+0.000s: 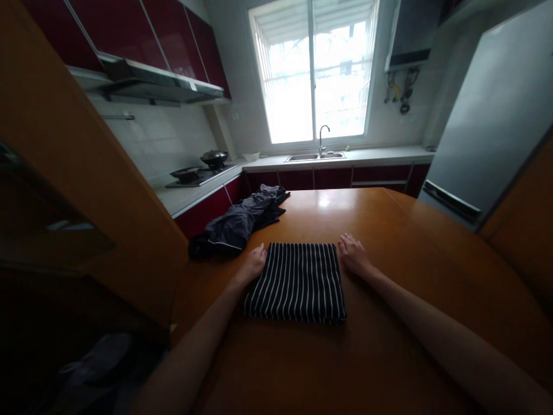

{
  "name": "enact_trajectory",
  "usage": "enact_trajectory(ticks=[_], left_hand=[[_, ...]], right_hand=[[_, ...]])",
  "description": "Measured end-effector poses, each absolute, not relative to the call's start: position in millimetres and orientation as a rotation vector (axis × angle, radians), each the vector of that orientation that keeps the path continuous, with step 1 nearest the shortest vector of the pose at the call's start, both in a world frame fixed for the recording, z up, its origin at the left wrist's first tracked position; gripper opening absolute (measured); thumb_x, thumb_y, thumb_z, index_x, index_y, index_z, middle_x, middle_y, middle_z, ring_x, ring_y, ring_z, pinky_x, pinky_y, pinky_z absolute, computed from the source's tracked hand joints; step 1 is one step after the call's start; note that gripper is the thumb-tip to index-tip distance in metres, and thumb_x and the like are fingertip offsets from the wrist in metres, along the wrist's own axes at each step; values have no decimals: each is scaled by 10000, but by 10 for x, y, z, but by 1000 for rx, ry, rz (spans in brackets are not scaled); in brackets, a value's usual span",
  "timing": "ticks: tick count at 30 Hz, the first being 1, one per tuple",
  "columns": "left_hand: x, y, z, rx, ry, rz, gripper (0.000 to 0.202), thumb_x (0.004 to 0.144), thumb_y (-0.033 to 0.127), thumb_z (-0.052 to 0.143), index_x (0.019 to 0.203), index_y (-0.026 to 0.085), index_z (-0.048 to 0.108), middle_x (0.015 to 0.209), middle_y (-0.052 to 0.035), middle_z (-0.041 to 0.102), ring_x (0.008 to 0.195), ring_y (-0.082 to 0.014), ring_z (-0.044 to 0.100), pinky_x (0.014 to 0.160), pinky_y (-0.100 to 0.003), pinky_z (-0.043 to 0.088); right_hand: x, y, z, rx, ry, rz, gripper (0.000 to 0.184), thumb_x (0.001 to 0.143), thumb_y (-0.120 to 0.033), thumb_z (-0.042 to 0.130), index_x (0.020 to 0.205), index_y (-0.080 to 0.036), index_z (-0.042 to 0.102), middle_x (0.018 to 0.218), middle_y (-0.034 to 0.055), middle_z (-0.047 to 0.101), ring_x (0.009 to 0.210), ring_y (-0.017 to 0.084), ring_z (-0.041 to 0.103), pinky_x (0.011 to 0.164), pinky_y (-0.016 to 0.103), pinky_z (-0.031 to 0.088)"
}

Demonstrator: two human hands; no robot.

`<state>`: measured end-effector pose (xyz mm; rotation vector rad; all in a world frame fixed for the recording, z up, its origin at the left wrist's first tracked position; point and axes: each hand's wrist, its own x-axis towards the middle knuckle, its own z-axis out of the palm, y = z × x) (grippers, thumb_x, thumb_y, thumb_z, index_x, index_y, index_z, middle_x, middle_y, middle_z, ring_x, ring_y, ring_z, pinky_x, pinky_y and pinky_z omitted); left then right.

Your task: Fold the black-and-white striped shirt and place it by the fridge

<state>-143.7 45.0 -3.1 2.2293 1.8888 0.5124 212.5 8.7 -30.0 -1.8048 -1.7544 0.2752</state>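
Observation:
A folded black cloth with white stripes (298, 281) lies flat on the wooden table in front of me, in a roughly square shape. At its upper left edge rests my left hand (254, 263), touching the side of the fabric, its fingers partly hidden but seemingly extended and not gripping. Just beyond the upper right corner, my right hand (353, 253) lies on the tabletop with fingers stretched out and a little apart, close beside the cloth. Nothing is held in it.
Crumpled dark grey and black clothing (246, 222) lies at the table's (389, 230) left far side. Behind are a stove with a lidded pan (214, 157), a sink (315, 156) under the window, and a fridge (488, 115) at right. A wooden panel (129, 230) stands left.

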Motion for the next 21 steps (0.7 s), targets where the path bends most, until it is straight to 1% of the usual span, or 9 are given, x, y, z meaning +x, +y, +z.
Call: enact_trajectory(ticks=[4,6,8,11,14,16,18,19,21], left_hand=[[-1464,412,160,2194,1869,739,546,976,211,282,1418,-4,520,1457,-168,546,1356,-218,519,1168,-300,364],[-1413,343,212,2238,1691,881,520,973,235,331,1398,35,554,1436,-144,573,1339,-215,535,1172,-318,364],[-1337,266,215,2349,1427,892,500,992,304,367,1396,90,569,1448,-114,568,1366,-212,505,1194,-343,332],[-1259,196,135,2506,1199,634,542,1019,435,377,1485,180,485,1569,-77,426,1492,-229,312,1242,-416,205],[-1292,225,4,2498,1329,279,637,1006,515,398,1573,231,331,1657,-73,214,1546,-305,88,1229,-549,96],[-1358,286,-62,2441,1427,183,682,1000,525,394,1594,216,267,1671,-88,126,1545,-328,49,1215,-580,89],[-1431,360,-79,2400,1462,252,700,995,495,399,1594,162,257,1669,-118,124,1544,-307,97,1225,-527,125],[-1466,395,-66,2374,1481,338,690,989,463,409,1581,129,287,1660,-136,168,1538,-289,152,1228,-480,160],[-1529,449,-4,2276,1561,553,622,964,389,439,1502,77,433,1587,-172,366,1476,-263,342,1195,-387,274]], right_hand=[[2217,106,-355,-1644,-1612,270,532,1011,-353,321,1405,-90,563,1487,176,517,1435,269,413,1198,468,302],[2150,74,-342,-1517,-1610,245,519,1000,-355,345,1392,-112,582,1466,164,543,1418,275,438,1191,487,322],[2043,16,-300,-1390,-1662,228,511,1001,-360,355,1383,-118,594,1468,161,541,1419,276,436,1193,495,323],[1886,-99,-229,-1211,-1825,232,497,1013,-387,384,1395,-146,590,1508,139,502,1456,255,380,1212,480,295],[1793,-197,-213,-1114,-2037,265,470,1007,-413,446,1408,-212,587,1551,95,455,1494,254,306,1229,504,238],[1772,-228,-230,-1120,-2124,291,451,998,-427,481,1394,-249,602,1562,78,440,1505,269,277,1230,532,205],[1778,-225,-247,-1156,-2110,300,448,1002,-428,476,1393,-248,603,1560,87,443,1505,272,276,1228,539,198],[1789,-213,-253,-1177,-2071,293,455,1008,-421,460,1399,-232,595,1554,99,451,1502,270,285,1227,535,204],[1828,-173,-259,-1221,-1957,264,468,1017,-399,423,1401,-187,586,1524,130,485,1484,266,325,1222,520,234]])
